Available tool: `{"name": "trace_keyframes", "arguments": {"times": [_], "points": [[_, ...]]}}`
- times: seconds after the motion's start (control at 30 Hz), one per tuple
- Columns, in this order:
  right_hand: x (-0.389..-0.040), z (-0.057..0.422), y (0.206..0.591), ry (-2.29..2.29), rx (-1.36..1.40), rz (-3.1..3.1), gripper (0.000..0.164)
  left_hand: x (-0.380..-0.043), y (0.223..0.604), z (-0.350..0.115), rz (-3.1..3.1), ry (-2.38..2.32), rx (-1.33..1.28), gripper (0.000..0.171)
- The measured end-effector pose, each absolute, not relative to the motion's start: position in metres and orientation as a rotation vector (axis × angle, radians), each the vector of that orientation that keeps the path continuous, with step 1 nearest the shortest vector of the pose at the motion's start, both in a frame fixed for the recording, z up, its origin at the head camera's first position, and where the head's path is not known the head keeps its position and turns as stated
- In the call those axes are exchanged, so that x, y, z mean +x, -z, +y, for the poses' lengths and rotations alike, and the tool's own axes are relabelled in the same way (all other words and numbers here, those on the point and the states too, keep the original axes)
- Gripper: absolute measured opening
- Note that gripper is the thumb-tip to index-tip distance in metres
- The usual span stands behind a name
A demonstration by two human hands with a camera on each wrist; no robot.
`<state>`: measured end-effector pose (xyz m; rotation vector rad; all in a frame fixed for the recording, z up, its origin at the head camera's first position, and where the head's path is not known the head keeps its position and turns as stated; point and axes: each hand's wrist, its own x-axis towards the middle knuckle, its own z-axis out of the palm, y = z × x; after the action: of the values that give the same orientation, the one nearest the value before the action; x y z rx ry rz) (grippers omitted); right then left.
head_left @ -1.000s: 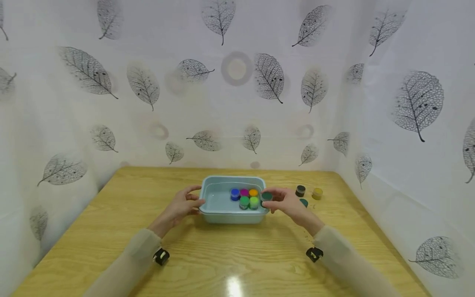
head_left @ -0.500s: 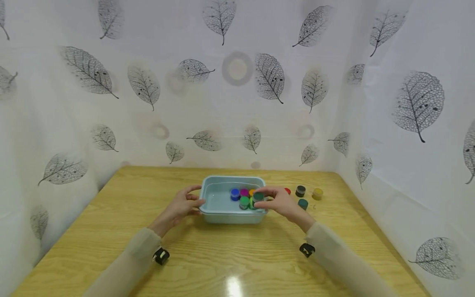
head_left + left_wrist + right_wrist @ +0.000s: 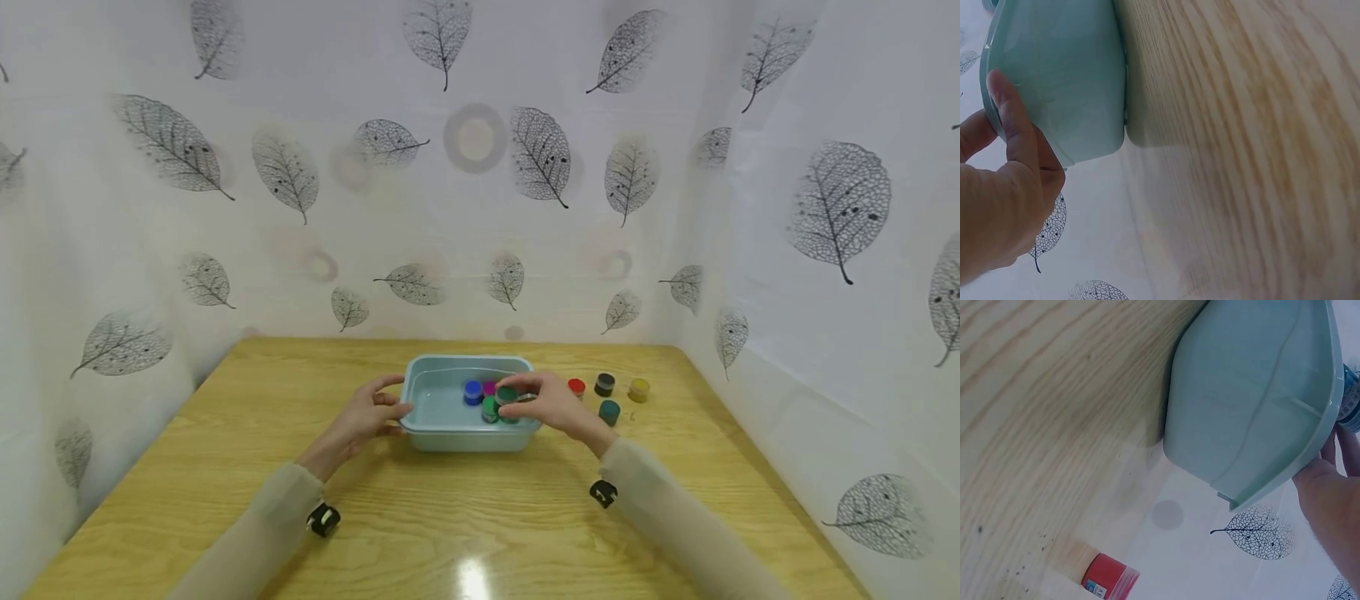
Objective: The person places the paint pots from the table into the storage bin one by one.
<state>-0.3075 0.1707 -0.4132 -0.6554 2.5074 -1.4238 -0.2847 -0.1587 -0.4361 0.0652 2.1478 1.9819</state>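
A light blue-green plastic tub [image 3: 468,441] stands on the wooden table. My left hand [image 3: 366,417] grips its left rim, the thumb against the wall in the left wrist view [image 3: 1016,128]. Over the tub's right part, my right hand [image 3: 553,406] pinches a dark green paint jar [image 3: 507,395]; its labelled side peeks past the rim in the right wrist view. Below and left of it inside the tub sit a blue paint jar [image 3: 472,392], a magenta jar [image 3: 489,387] and a green jar [image 3: 490,409]. The held jar and fingers hide the others there.
Right of the tub, a red paint jar [image 3: 576,387], a black jar [image 3: 604,384], a yellow jar [image 3: 639,389] and a teal jar [image 3: 609,412] stand on the table [image 3: 480,517]. A leaf-patterned curtain [image 3: 465,225] hangs behind and at the sides.
My right hand has moved left with the dark green jar, from the tub's right rim to over the jars inside. The red jar has come into sight. My left hand keeps its grip.
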Motion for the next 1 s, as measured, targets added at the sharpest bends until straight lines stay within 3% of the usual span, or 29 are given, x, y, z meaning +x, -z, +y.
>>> {"name": "trace_keyframes", "arguments": {"times": [1.0], "points": [[-0.343,0.134,0.414,1.064,-0.966,2.511,0.041,-0.286,0.438,-0.158,2.178,-1.971,0.059,0.063]]}}
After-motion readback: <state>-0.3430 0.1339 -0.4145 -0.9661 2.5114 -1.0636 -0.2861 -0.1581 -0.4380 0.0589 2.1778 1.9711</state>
